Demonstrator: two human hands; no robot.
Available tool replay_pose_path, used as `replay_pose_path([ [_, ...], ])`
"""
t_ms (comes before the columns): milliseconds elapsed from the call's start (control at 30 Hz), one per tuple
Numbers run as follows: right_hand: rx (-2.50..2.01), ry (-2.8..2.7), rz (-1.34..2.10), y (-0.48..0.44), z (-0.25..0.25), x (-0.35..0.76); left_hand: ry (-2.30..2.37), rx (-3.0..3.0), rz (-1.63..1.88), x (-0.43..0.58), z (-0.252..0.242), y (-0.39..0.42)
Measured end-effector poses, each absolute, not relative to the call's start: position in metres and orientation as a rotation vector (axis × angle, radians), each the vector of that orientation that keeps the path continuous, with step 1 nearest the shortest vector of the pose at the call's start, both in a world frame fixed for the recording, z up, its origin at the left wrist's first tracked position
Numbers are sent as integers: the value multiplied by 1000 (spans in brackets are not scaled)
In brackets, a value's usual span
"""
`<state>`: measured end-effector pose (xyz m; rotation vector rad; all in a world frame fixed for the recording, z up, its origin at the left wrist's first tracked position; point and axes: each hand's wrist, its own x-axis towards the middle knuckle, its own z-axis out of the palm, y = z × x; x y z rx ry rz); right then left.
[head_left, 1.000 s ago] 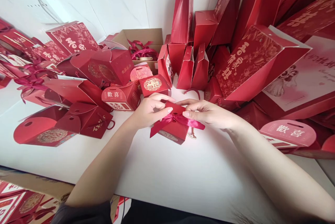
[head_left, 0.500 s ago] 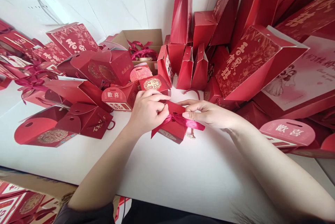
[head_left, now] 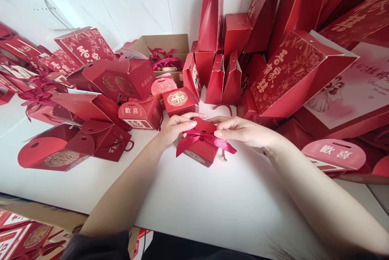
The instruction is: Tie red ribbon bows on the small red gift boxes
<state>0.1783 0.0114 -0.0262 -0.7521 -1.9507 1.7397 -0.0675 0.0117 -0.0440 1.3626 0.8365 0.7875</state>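
Note:
A small red gift box [head_left: 199, 151] stands on the white table in front of me, with a shiny crimson ribbon [head_left: 217, 141] tied in a bow across its upper part. On the bow's left side, the thumb and fingers of my left hand [head_left: 178, 128] are closed on the ribbon. My right hand [head_left: 243, 131] pinches the ribbon on the opposite side, thumb in front and fingers behind. Both ribbon tails hang outward over the box. A twisted cord [head_left: 221, 156] pokes out at the box's right. Some fingertips are hidden behind the box top.
A red box with gold lettering [head_left: 179, 101] sits just behind my hands. Further back is a cardboard carton [head_left: 165, 40] holding crimson ribbons. Tall red bags [head_left: 281, 75] crowd the right, and opened boxes [head_left: 54, 152] lie at left on the white table [head_left: 182, 203].
My left hand has lowered and shifted slightly, from over the box's top left to the bow's left side. The ribbon's left part is spread wider; my right hand has barely moved.

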Motion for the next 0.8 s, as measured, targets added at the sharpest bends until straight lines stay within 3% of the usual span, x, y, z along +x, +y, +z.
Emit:
replay_pose_path([
  [300, -749, -1990, 1728, 11, -23, 181, 717, 1120, 841, -64, -56, 13],
  [567, -915, -1865, 1647, 5, -21, 175, 1072, 1592, 766, -56, -27, 1],
  [800, -880, -1927, 1586, 2, -18, 172, 1070, 1678, 672, -56, -19, -3],
])
